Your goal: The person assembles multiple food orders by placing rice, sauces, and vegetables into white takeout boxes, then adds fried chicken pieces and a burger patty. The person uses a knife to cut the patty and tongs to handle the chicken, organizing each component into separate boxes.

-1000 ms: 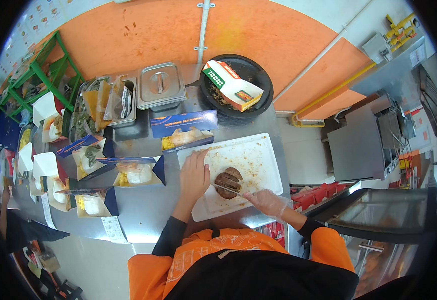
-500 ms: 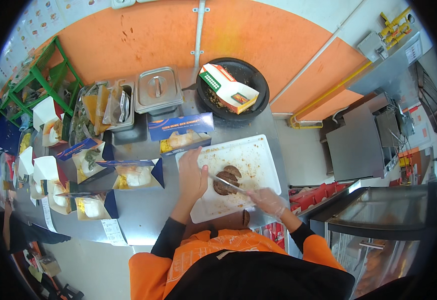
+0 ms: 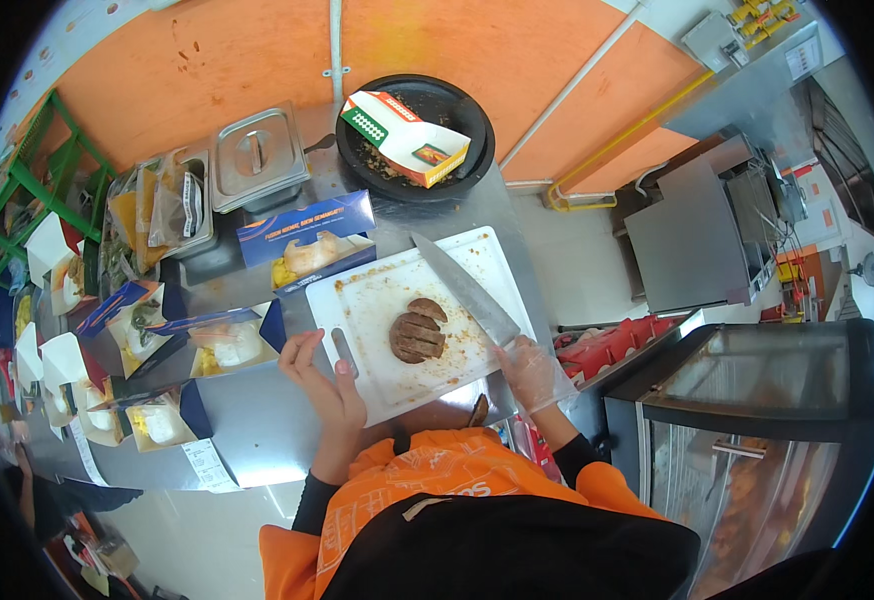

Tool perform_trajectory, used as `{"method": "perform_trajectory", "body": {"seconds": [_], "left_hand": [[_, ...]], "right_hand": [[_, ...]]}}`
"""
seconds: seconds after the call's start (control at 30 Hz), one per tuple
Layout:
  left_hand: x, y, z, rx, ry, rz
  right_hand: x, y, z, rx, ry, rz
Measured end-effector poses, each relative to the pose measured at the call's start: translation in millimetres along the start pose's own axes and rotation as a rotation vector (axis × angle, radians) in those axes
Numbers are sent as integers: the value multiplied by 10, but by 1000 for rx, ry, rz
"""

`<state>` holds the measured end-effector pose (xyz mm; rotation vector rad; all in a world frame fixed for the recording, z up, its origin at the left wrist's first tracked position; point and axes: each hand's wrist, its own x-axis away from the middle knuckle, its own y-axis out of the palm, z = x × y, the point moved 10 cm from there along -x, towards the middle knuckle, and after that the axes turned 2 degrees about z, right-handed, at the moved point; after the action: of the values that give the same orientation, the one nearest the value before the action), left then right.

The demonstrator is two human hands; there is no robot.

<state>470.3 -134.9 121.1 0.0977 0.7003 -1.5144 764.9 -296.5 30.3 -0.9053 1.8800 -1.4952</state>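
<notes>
On the white cutting board (image 3: 367,296) lies a dark brown sliced patty (image 3: 418,332), its pieces close together among scattered crumbs. My right hand (image 3: 529,375), in a clear plastic glove, grips a large knife (image 3: 467,292) at the board's right edge. Its broad blade rests over the board, pointing away to the far left. At the board's near left edge, beside the handle slot, my left hand (image 3: 327,388) is open and bare, fingers raised and thumb apart. A small brown piece (image 3: 479,409) lies off the board's near edge.
Open food boxes (image 3: 225,350) with rice and yellow food stand at left. Behind the board are a filled blue box (image 3: 309,262), a lidded steel pan (image 3: 257,160) and a black stone mortar (image 3: 472,185) holding a paper box (image 3: 407,140). A glass display case (image 3: 747,400) stands right.
The knife has come off the patty and swung so its blade points away along the board's right side. My left hand has left the patty and moved to the board's left edge.
</notes>
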Motion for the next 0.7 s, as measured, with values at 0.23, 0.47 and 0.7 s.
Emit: {"method": "perform_trajectory", "body": {"seconds": [0.23, 0.47, 0.7], "left_hand": [[-22, -73, 28, -36, 0, 1], [44, -106, 33, -43, -35, -6], [63, -197, 21, -35, -42, 19]], "right_hand": [[291, -231, -240, 41, 111, -265], [801, 202, -268, -157, 225, -367], [658, 176, -516, -223, 69, -270]]}}
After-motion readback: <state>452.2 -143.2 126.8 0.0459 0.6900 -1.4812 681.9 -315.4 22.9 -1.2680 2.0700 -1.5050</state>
